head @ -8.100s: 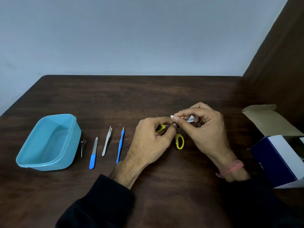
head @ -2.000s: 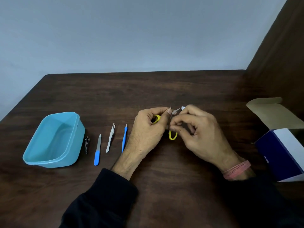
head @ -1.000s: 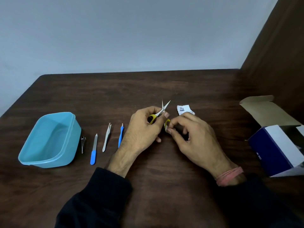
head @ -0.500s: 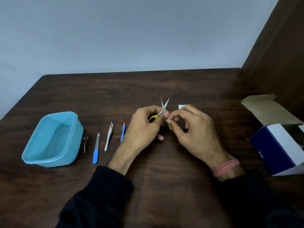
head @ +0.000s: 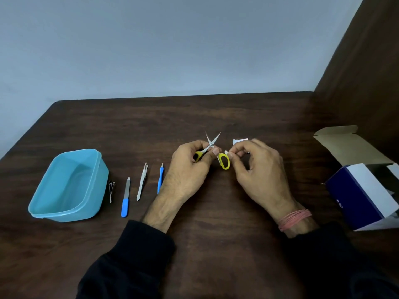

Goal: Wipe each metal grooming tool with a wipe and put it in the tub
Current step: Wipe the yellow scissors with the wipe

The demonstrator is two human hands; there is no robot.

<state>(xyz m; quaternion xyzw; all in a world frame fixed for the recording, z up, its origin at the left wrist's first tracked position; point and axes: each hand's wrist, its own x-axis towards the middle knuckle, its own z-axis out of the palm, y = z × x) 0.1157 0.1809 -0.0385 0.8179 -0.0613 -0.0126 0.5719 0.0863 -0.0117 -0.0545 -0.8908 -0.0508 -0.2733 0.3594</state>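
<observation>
Scissors (head: 212, 147) up at frame centre, blades splayed in a V.

Gripped by one yellow loop in the left hand (head: 190, 169), fingers curled round it, probably to bare both blades for wiping. Pinched in the right hand (head: 257, 169): a scrap of white wipe (head: 226, 152), mostly hidden. Behind the knuckles, a white packet (head: 239, 140), half covered. Waiting lower left: the tub (head: 64, 214), holding nothing, four tools beside it on the surface (head: 216, 223).

Left hand (head: 190, 169) fingers curled, thumb pinching, right hand (head: 257, 169) fingertips pinched together, dark-sleeved forearms converging
</observation>
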